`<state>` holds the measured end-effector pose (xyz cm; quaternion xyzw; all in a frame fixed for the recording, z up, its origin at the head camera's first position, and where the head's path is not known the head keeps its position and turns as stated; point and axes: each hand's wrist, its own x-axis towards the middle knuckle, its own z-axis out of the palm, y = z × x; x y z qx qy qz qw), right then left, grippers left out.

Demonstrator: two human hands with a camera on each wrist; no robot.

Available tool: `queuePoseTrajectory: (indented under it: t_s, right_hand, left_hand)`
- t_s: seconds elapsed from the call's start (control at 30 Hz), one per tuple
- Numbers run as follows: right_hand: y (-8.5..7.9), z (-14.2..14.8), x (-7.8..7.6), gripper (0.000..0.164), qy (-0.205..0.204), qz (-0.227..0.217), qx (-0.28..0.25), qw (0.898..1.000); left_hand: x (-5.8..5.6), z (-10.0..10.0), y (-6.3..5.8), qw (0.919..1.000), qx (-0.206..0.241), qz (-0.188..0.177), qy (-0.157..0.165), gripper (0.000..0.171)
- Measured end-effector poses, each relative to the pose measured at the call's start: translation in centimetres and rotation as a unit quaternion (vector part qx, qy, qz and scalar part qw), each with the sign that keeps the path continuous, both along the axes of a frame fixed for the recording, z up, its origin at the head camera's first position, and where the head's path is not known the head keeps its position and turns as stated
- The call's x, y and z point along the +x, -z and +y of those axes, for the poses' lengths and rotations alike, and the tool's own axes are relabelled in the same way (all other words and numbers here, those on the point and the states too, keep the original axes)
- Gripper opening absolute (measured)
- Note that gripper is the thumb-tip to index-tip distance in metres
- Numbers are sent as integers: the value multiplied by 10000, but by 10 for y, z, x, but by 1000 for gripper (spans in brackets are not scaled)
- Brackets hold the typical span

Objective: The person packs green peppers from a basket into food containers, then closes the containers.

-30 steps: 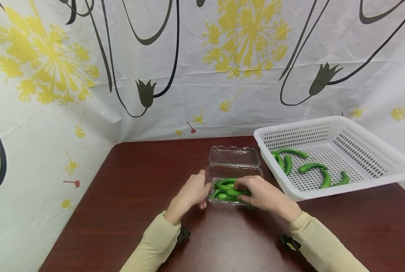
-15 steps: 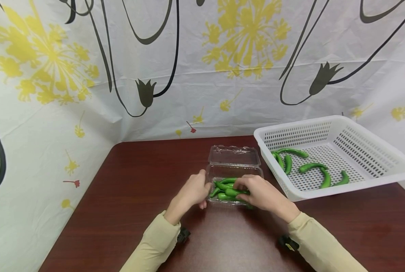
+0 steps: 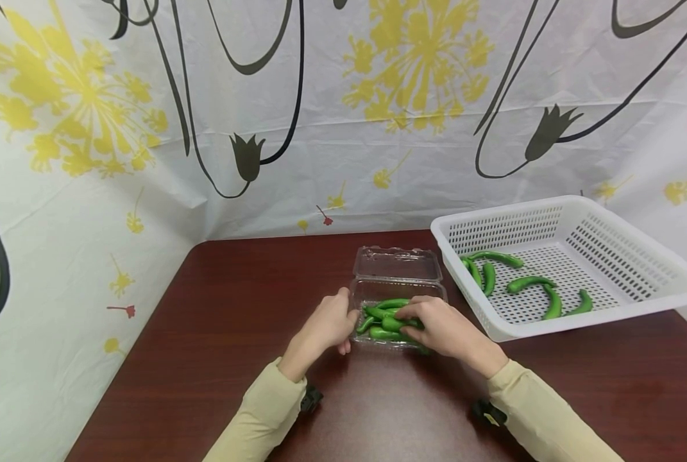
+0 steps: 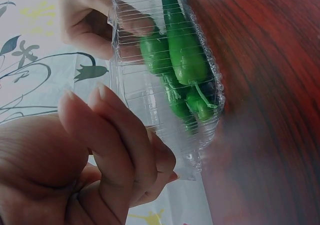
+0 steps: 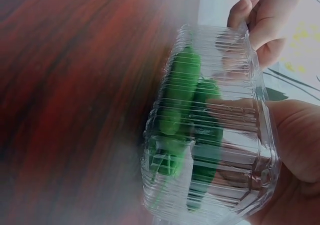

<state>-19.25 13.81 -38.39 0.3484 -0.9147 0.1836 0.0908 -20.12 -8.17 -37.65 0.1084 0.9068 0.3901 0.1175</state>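
In the head view, a clear plastic clamshell container stands mid-table with its lid folded back. Several green chili peppers lie in its base. My left hand holds the container's left side with curled fingers, also seen close up as a left hand in the left wrist view. Reaching over the right side, my right hand pinches a green chili pepper on top of the others. In the right wrist view, the thumb touches that chili pepper behind the ribbed wall; part of the grip is hidden.
A white perforated plastic basket stands right of the container, near it. Several loose green chili peppers lie on its floor, mostly on the left. The dark red-brown table meets a patterned white cloth at the back.
My right hand has shifted slightly left within the container, and the chili peppers under its fingers have moved a little. The left hand and the basket look unchanged.
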Motion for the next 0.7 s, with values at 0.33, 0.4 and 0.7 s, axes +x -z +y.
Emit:
queuePoseTrajectory:
  t_s: [0.33,0.4,0.7]
  right_hand:
    - [2,0,1,23,120,15,23,9999]
    - [3,0,1,24,145,39,-19,9999]
    - [5,0,-3,21,226,-140,-284,9992]
  left_hand:
    - [0,0,0,9999,107,-50,-5,23]
    - [0,-1,0,9999,114,-50,0,23]
    - [0,-1,0,9999,95,-85,14,25]
